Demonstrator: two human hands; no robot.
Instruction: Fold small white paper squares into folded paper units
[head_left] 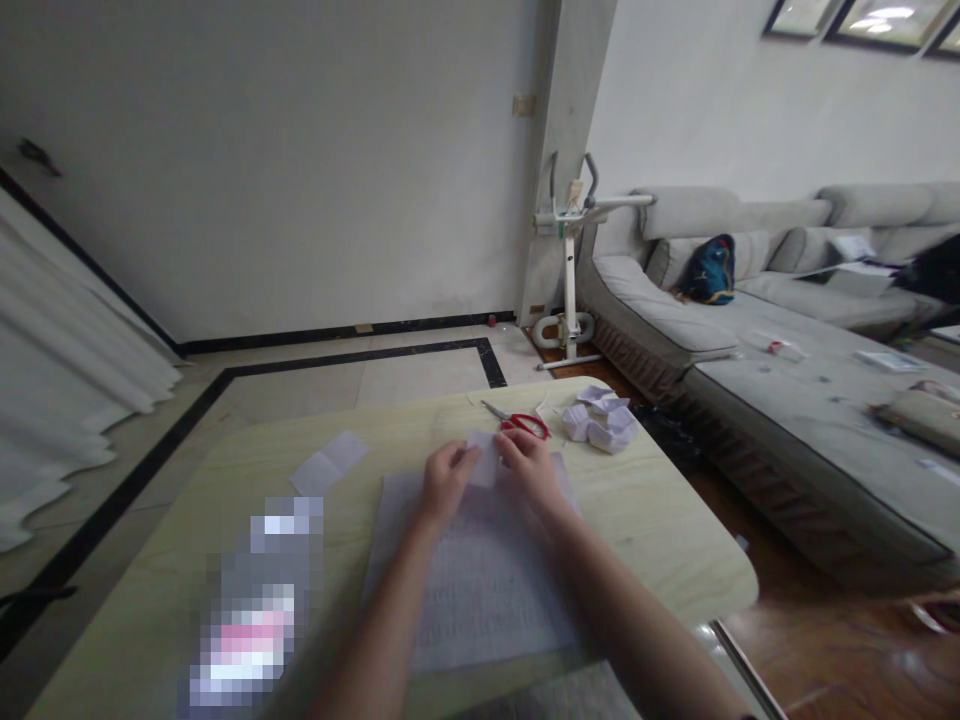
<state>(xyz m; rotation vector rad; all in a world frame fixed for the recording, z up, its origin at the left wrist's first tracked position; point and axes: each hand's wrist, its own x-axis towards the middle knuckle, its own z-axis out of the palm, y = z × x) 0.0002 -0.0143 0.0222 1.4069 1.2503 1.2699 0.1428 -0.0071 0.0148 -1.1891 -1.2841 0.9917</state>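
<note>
Between my two hands is a small pale piece of paper (484,462), held up over the table's middle. My left hand (447,478) pinches its left edge, while my right hand (529,466) grips the right edge. Under my forearms lies a large printed sheet (487,600), its text too blurred to read. Just beyond my right hand, red-handled scissors (525,425) rest on the table with their blades pointing left. Folded pale paper pieces (602,420) sit in a cluster to the right. Off to the left lies a creased paper slip (330,463).
The pale wooden table (667,520) has rounded corners. A pixelated object (255,610) lies at its left front. Beyond stand a grey sofa (810,400) with a blue backpack (710,270) and a white exercise machine (570,280). A white curtain (67,380) hangs at left.
</note>
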